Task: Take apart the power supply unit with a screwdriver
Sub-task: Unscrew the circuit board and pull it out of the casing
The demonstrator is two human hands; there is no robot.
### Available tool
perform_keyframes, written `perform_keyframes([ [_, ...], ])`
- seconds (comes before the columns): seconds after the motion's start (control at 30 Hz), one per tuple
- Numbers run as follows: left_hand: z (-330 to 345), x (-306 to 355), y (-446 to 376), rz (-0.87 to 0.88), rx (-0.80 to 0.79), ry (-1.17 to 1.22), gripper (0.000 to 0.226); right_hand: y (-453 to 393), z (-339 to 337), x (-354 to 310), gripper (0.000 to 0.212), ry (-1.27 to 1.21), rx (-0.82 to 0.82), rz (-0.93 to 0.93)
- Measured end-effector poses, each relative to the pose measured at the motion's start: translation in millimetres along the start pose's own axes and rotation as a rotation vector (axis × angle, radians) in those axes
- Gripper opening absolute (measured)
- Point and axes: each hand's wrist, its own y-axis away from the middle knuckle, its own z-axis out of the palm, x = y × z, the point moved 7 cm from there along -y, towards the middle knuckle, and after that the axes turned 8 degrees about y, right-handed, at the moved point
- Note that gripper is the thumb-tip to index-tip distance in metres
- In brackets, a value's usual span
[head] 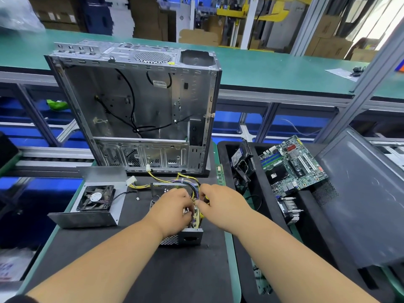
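Here, the opened power supply unit (179,215) sits on the dark mat just in front of the empty computer case (135,110). The left hand (172,211) curls its fingers into the unit's wiring, and the right hand (220,206) pinches a yellow-handled screwdriver (202,215) beside it. The unit's removed cover with fan (94,200) lies left of it.

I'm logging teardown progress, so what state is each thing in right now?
Power supply unit: cover off, insides exposed.
Cover with fan: detached, lying left of the unit.
Computer case: side open, upright, gutted.
Motherboard: removed, lying tilted in the black tray.
Left hand: curled, reaching inside the unit.
Right hand: pinching something yellow-and-black, probably the screwdriver.
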Motion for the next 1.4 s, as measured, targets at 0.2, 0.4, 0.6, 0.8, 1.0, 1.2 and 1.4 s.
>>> perform_keyframes([
  [0.2,0.0,-1.3,1.0,-0.014,0.006,0.017,0.014,-0.3,5.0,0.3,0.019,-0.011,-0.006,-0.015],
  [0.4,-0.8,-1.0,0.9,-0.011,0.017,0.017,0.014,2.0,-1.0,2.4,0.011,-0.115,0.010,-0.004],
  [0.6,0.0,-0.9,1.0,-0.013,0.005,0.016,0.013,2.3,1.1,4.7,0.022,-0.018,0.005,0.007],
  [0.8,-1.2,0.4,1.2,-0.022,0.002,0.023,0.014,-4.5,2.0,2.9,0.017,-0.038,-0.028,0.005],
  [1.0,-0.8,0.0,1.4,-0.027,-0.006,0.016,0.015,-0.8,1.8,3.1,0.007,-0.074,-0.021,0.005],
  [1.2,-1.4,0.3,1.8,-0.035,-0.011,0.026,0.015,-1.8,6.8,4.8,0.024,0.032,0.019,0.011],
  [1.4,-2.7,1.6,2.3,-0.031,-0.006,0.029,0.014,-0.9,1.3,4.1,0.015,-0.097,0.024,-0.001],
])
